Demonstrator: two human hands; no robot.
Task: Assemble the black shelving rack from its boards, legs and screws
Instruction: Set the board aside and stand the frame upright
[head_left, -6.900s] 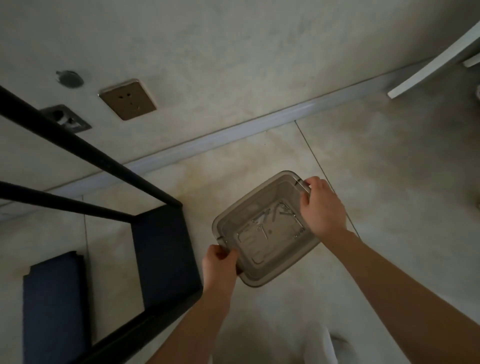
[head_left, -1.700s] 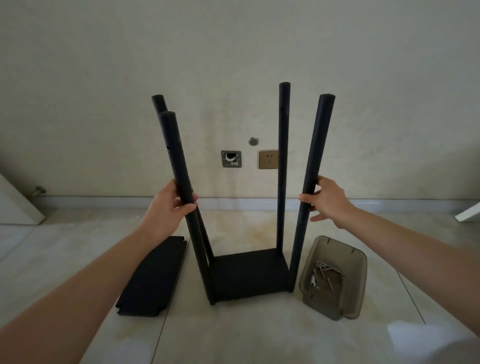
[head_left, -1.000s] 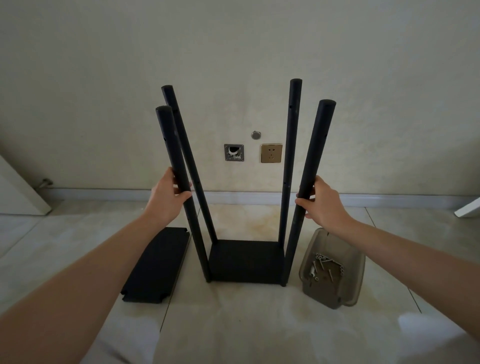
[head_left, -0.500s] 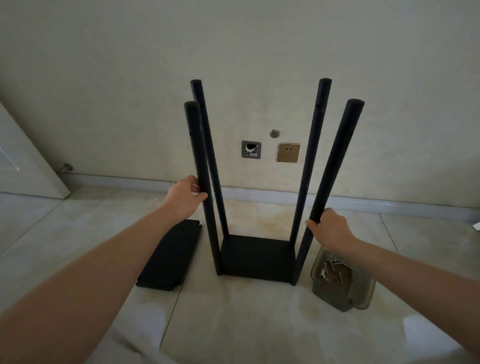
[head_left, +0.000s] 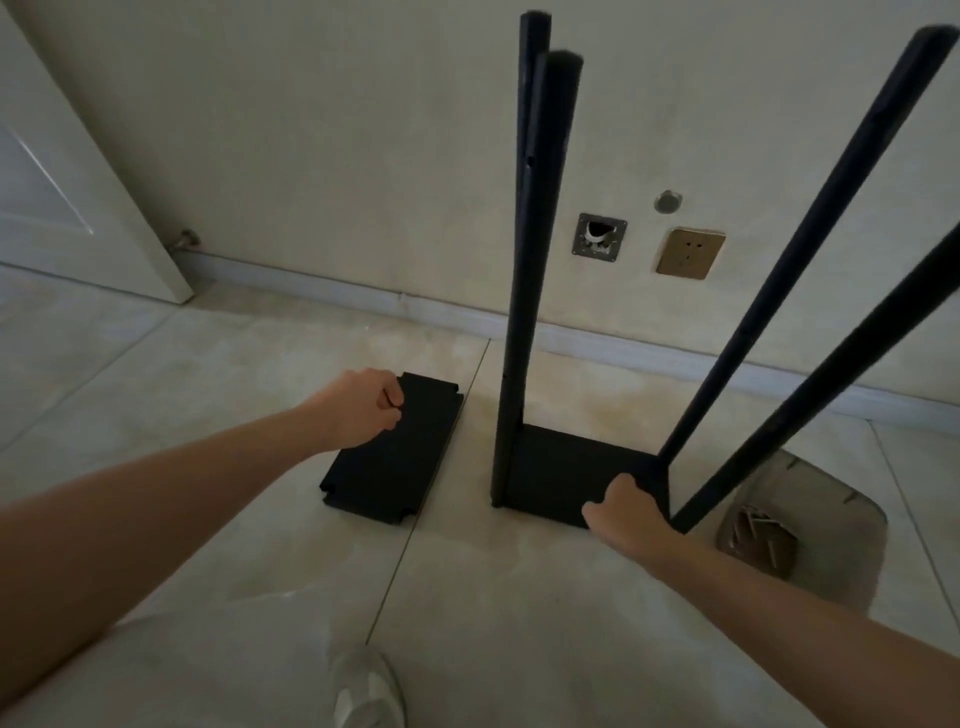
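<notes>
The right hand (head_left: 626, 512) grips the near edge of the bottom board (head_left: 571, 467) — likely steadying the four upright legs (head_left: 524, 291). The left hand (head_left: 363, 408), loosely curled and holding nothing, hovers over the loose boards (head_left: 384, 473) lying beside the rack — presumably the next shelf.

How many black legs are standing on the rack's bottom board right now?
4. Two at the left of the bottom board, near leg hiding most of the far one; two at the right, far and near.
</notes>
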